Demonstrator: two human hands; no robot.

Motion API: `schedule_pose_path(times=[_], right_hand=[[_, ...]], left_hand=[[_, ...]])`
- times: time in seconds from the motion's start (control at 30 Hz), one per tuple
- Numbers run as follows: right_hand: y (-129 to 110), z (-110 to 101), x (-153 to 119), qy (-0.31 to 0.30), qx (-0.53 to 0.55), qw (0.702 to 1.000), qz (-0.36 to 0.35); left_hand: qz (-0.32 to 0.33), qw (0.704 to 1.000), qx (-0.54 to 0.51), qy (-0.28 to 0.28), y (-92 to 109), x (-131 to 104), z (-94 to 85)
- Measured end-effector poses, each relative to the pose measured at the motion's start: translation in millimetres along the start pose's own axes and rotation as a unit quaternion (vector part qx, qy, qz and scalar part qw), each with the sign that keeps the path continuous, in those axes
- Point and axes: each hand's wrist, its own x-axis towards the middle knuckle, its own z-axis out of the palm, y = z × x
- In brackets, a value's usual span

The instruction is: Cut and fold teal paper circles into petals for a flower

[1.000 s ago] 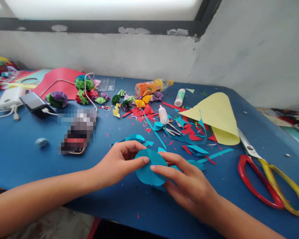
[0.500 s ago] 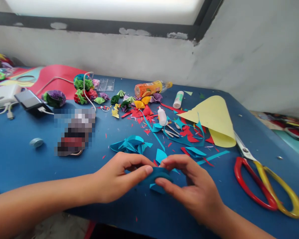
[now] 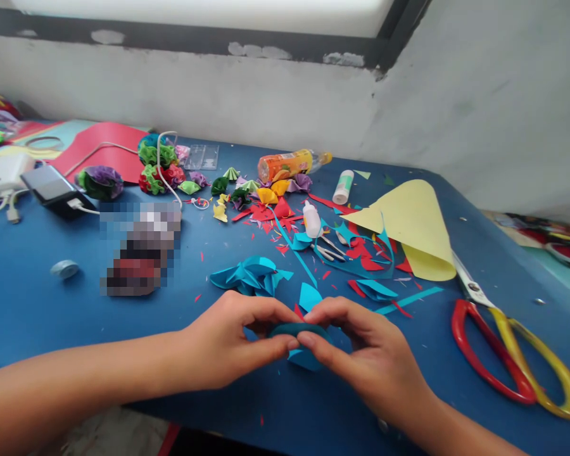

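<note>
Between the fingertips of both hands is a folded piece of blue paper (image 3: pixel 300 329), seen nearly edge-on above the table's front part. My left hand (image 3: pixel 247 335) pinches it from the left, thumb in front and fingers behind. From the other side my right hand (image 3: pixel 361 345) grips it the same way, and the two thumb tips almost meet. Part of the paper is hidden by the fingers. Below it lies another blue paper piece (image 3: pixel 304 360). Just beyond my hands sit folded blue paper pieces (image 3: pixel 249 275) in a pile and a separate blue petal shape (image 3: pixel 310 296).
Large scissors (image 3: pixel 494 345) with red and yellow handles lie at right, beside curled yellow paper (image 3: pixel 420 228). Red scraps (image 3: pixel 361 253), a small white bottle (image 3: pixel 311 220), a glue stick (image 3: pixel 343 187) and an orange-labelled bottle (image 3: pixel 289 166) lie farther back. A pixelated object (image 3: pixel 142 250) is at left.
The blue paper has turned from showing its face to nearly edge-on. My left thumb has shifted slightly right and down, closer to my right thumb.
</note>
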Motion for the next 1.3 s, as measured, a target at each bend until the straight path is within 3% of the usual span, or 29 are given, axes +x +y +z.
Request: schedule_pose_path(times=[0.67, 0.9, 1.03, 1.17, 1.3], right_hand=[[-1.0, -1.1, -1.3, -0.014, -0.010, 1.000, -0.007], [-0.2, -0.9, -1.4, -0.027, -0.024, 0.999, -0.006], [3.3, -1.8, -2.2, -0.028, -0.028, 0.992, -0.118], [4.5, -6.9, -5.3, -0.033, -0.113, 0.950, -0.289], [0.5, -12.4, -6.9, -0.029, -0.186, 0.923, -0.335]], left_hand=[[0.044, 0.999, -0.006, -0.001, 2.7, -1.3, 0.4], [0.090, 0.994, 0.055, 0.038, -1.1, -2.6, 3.4], [0.153, 0.979, 0.119, 0.055, -3.7, -3.1, 2.8], [0.271, 0.940, 0.201, 0.047, -5.9, -3.2, -2.4], [0.338, 0.904, 0.258, 0.044, -7.5, -4.5, -7.7]])
